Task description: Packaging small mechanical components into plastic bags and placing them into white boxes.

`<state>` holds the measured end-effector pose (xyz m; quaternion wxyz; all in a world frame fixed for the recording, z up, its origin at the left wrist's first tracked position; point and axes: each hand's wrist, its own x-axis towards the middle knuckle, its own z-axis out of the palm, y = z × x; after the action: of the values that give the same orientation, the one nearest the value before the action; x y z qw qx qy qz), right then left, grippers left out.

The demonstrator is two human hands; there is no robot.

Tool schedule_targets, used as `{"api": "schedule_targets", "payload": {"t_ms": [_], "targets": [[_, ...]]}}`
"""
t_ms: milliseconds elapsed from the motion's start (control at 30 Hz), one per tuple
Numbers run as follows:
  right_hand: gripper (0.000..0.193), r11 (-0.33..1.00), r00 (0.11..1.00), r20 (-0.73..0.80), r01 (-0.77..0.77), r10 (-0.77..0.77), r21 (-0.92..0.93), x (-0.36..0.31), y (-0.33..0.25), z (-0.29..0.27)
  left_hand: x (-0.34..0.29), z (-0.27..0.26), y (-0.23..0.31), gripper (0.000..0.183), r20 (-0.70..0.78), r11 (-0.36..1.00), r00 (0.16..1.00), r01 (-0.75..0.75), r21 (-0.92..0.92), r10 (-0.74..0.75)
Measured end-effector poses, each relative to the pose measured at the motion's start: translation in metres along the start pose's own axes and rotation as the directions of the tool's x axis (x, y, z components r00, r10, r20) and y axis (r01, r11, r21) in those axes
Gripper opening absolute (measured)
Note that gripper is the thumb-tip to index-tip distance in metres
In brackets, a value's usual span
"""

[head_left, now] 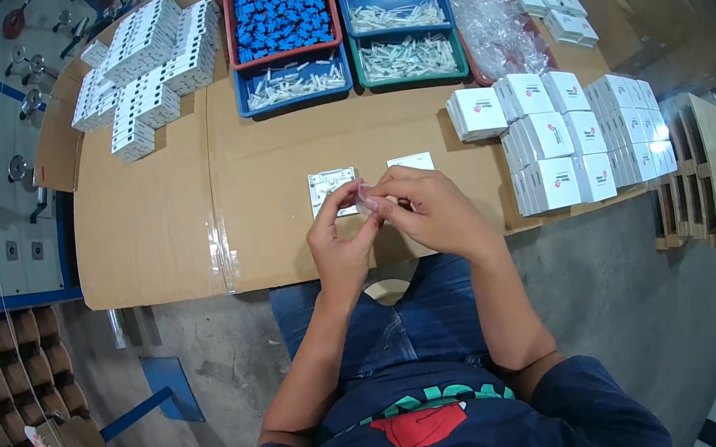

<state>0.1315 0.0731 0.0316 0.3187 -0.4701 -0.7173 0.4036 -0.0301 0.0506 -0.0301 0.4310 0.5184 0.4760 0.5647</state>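
Both hands meet over the near middle of the cardboard-covered table. My left hand (343, 246) pinches a small clear plastic bag (364, 200) between thumb and fingers. From the other side, my right hand (432, 209) grips the same bag with bent fingers; what it contains is too small to make out. Just beyond my left hand lies a white square frame (329, 183) with moulded detail on its upper face, partly covered by the fingers. A flat white piece (410, 162) lies beyond my right hand, its near part hidden.
Stacked white switch-like units (143, 52) stand far left. A red tray (231, 20) holds blue parts; blue and green trays (363, 84) hold pale plugs. Clear bags (490, 23) fill a container. White boxes (540, 141) are stacked at right on the cardboard (144, 218).
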Motion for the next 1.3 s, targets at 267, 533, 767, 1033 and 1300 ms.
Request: {"api": "schedule_targets", "payload": {"t_ms": [267,533,767,1033,1300], "targets": [[0.025,0.998,0.998,0.03,-0.05,0.049,0.049,0.005,-0.015,-0.004,-0.004,-0.006,-0.017,0.044,-0.079,0.992,0.996,0.026,-0.122,-0.036],[0.018,0.808,0.803,-0.59,-0.406,0.091,-0.428,0.119,0.121,-0.075,0.002,-0.011,-0.004,0.039,-0.043,0.998,0.998,0.054,-0.041,-0.056],[0.013,0.624,0.865,-0.493,-0.436,0.093,-0.648,0.185,0.186,-0.08,-0.013,-0.011,-0.005,0.04,-0.09,0.999,0.996,-0.025,0.044,0.029],[0.019,0.514,0.853,-0.486,-0.508,0.189,-0.692,0.198,0.206,-0.071,-0.013,-0.02,0.002,0.039,-0.091,0.993,0.993,-0.066,0.102,0.075],[0.024,0.724,0.785,-0.61,-0.481,0.105,-0.495,0.185,0.176,-0.087,-0.001,-0.023,0.019,0.041,-0.148,0.975,0.976,-0.132,0.18,0.16]]}}
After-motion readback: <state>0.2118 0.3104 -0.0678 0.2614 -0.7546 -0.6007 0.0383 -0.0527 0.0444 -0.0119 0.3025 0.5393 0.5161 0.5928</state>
